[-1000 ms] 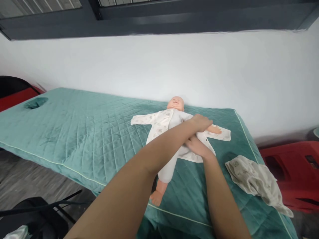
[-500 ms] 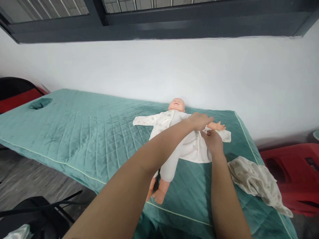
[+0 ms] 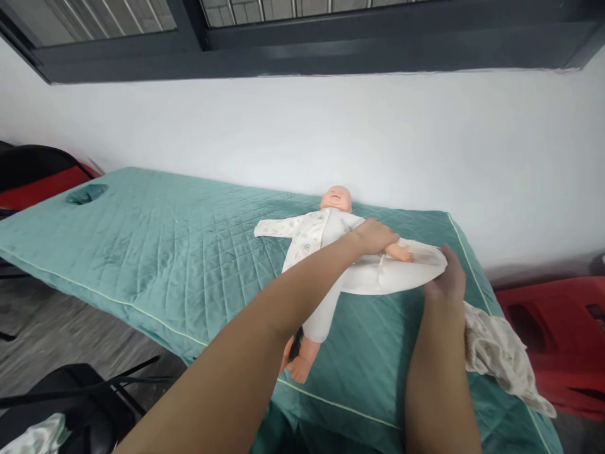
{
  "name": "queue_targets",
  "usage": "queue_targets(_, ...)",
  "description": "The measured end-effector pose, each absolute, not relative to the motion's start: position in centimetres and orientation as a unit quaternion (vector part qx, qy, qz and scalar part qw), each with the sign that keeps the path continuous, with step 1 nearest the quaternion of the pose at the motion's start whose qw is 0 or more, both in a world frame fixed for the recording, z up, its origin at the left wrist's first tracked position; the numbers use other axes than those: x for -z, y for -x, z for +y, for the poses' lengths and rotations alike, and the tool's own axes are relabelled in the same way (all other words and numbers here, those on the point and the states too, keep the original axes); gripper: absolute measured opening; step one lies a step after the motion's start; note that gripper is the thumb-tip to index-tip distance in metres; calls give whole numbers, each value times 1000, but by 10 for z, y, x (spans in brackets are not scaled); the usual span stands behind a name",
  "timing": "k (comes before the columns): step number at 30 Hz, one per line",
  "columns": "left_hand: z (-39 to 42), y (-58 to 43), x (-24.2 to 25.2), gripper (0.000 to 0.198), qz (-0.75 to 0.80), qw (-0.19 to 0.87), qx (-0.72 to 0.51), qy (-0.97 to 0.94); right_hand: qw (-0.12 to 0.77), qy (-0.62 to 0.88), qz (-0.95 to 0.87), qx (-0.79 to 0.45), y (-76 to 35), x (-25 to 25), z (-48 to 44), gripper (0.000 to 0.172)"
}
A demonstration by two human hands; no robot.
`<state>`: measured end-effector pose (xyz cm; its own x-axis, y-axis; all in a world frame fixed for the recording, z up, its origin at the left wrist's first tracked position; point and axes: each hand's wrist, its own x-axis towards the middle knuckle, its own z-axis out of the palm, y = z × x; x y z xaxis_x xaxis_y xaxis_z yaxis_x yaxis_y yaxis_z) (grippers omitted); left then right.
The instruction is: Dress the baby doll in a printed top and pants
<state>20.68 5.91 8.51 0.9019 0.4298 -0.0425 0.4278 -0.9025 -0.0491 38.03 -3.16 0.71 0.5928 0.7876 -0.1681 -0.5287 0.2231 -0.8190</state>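
White cloth jacket with small prints (image 3: 390,279) is spread at both sides of the bald plastic baby doll (image 3: 334,227), face-up on the green quilted bed (image 3: 189,252). The hands are apart: right hand (image 3: 448,276) grips the jacket's edge; left hand (image 3: 375,236) covers the doll's arm, how firmly I cannot tell.

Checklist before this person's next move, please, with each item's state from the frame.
1. Doll lying face up: ok.
2. Left hand on the doll's arm: ok, though its grip is hidden.
3. Right hand holding the jacket: ok, at the outer end.
4. Bare forearm inside a sleeve: not ok; it lies over the jacket.
5. Doll's hand inside the opposite sleeve: cannot tell.
6. Loose cloth clear of the bed's edge: not ok; it lies across it.
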Motion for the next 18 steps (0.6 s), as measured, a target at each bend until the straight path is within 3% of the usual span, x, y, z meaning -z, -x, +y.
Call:
queue_targets(6,51,-208,-87,23,-232,51,-44,970,800,341,-89,-486,-381,-21,-40,24)
queue_targets(9,44,-208,-90,28,-238,46,-52,969,812,329,-151,-458,-369,-28,-44,22)
queue_targets(13,39,-211,-91,33,-261,26,-48,964,777,323,-249,-480,-341,-39,-47,36)
queue_targets(18,41,-215,-84,30,-281,12,-48,958,778,320,-241,-483,-306,-44,-46,37)
